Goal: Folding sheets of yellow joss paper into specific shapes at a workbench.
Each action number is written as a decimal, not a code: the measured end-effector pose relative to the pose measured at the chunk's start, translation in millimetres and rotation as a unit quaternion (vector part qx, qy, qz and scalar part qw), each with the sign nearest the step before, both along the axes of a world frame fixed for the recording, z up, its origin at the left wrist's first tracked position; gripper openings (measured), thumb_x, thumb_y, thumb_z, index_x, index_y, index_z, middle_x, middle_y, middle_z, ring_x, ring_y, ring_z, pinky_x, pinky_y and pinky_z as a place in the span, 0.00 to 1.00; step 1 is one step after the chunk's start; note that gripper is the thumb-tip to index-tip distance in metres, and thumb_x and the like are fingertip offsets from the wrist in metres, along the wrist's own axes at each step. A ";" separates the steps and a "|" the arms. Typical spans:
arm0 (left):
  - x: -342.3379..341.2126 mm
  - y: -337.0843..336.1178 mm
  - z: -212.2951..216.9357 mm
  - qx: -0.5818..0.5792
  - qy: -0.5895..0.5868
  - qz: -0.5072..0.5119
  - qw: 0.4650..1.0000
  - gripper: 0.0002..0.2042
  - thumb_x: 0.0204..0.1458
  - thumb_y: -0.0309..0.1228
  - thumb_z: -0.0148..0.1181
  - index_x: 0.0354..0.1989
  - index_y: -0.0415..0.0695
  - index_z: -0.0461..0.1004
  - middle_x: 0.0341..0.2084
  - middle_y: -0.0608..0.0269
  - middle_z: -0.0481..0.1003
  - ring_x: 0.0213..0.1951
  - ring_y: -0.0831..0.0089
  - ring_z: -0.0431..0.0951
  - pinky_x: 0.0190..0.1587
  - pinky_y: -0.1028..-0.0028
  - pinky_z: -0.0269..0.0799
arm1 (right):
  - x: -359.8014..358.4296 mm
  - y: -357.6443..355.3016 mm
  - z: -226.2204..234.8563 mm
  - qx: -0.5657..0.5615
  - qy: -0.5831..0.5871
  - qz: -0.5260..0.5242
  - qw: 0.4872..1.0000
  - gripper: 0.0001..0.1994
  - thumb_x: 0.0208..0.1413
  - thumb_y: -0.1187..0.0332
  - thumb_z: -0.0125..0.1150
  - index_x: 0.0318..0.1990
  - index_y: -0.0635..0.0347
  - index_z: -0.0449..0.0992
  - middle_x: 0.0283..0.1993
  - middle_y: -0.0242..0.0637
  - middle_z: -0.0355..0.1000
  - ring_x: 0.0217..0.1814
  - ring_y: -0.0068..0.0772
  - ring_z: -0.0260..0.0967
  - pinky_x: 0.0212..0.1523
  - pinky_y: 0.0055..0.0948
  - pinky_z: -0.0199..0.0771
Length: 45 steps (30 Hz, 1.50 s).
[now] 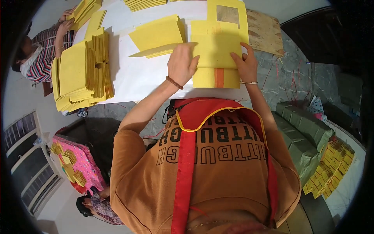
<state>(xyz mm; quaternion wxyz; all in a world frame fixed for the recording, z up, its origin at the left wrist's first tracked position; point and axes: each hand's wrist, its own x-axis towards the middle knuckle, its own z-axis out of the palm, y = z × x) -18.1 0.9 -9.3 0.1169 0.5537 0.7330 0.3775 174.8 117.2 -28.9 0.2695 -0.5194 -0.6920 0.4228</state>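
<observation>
Head view: one white table, set in a room with a grey veined floor.

Right of the table: one wooden board; nearer the wearer, one green sofa and a mass of yellow bundles. Left of the table: one seated person, hands on yellow paper at its far corner. Behind its near left corner: one pink-covered table bearing yellow bundles, a second person beside it.

Principal item: one yellow paper piece, flat at the table's near right part; broad and rectangular, a fold line across its lower portion, an orange strip below the fold.

Left hand: at the piece's left edge, fingers bent, thumb apart. Right hand: at the right edge, thumb and forefinger spread. Whether either pinches the paper cannot be told.

Edges: the piece lies close to the table's near edge. White surface shows from the left hand to a tall yellow stack on the table's left; a loose yellow pile lies farther across the table.
</observation>
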 end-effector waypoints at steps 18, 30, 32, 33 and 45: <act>3.8 -7.8 -21.8 -0.019 0.235 -0.300 0.924 0.28 0.50 0.46 0.50 0.57 0.43 0.59 0.57 0.56 0.59 0.58 0.59 0.55 0.59 0.59 0.49 | 0.6 -53.5 -1.5 0.371 -0.288 0.249 0.847 0.27 0.50 0.47 0.49 0.55 0.52 0.64 0.64 0.36 0.51 0.66 0.39 0.45 0.56 0.65 0.36; 14.9 7.7 -12.9 0.014 0.313 -0.266 0.911 0.27 0.39 0.32 0.56 0.52 0.39 0.63 0.49 0.55 0.65 0.48 0.62 0.65 0.46 0.67 0.63 | -0.7 -53.6 -8.4 0.270 -0.242 0.248 0.898 0.33 0.55 0.44 0.38 0.63 0.57 0.50 0.67 0.40 0.43 0.70 0.41 0.35 0.60 0.64 0.22; 20.9 8.7 -14.3 -0.011 0.299 -0.252 0.920 0.27 0.38 0.32 0.55 0.51 0.38 0.63 0.47 0.53 0.65 0.45 0.63 0.66 0.43 0.67 0.64 | -1.7 -54.1 -5.9 0.233 -0.223 0.239 0.916 0.33 0.56 0.46 0.37 0.63 0.58 0.47 0.67 0.41 0.44 0.70 0.42 0.37 0.59 0.65 0.21; 22.4 8.7 -10.6 -0.022 0.328 -0.251 0.911 0.25 0.40 0.32 0.53 0.51 0.39 0.64 0.45 0.54 0.66 0.42 0.63 0.66 0.43 0.67 0.64 | -3.0 -53.4 0.3 0.236 -0.220 0.244 0.915 0.33 0.56 0.46 0.37 0.63 0.58 0.47 0.67 0.41 0.44 0.70 0.42 0.37 0.59 0.65 0.21; 35.2 10.7 -28.5 0.010 0.469 -0.231 0.853 0.16 0.46 0.31 0.49 0.45 0.46 0.71 0.44 0.63 0.71 0.49 0.65 0.68 0.50 0.64 0.63 | -125.9 -7.3 37.8 0.306 -0.047 0.492 0.813 0.34 0.40 0.66 0.59 0.60 0.48 0.58 0.63 0.44 0.52 0.64 0.49 0.48 0.59 0.43 0.51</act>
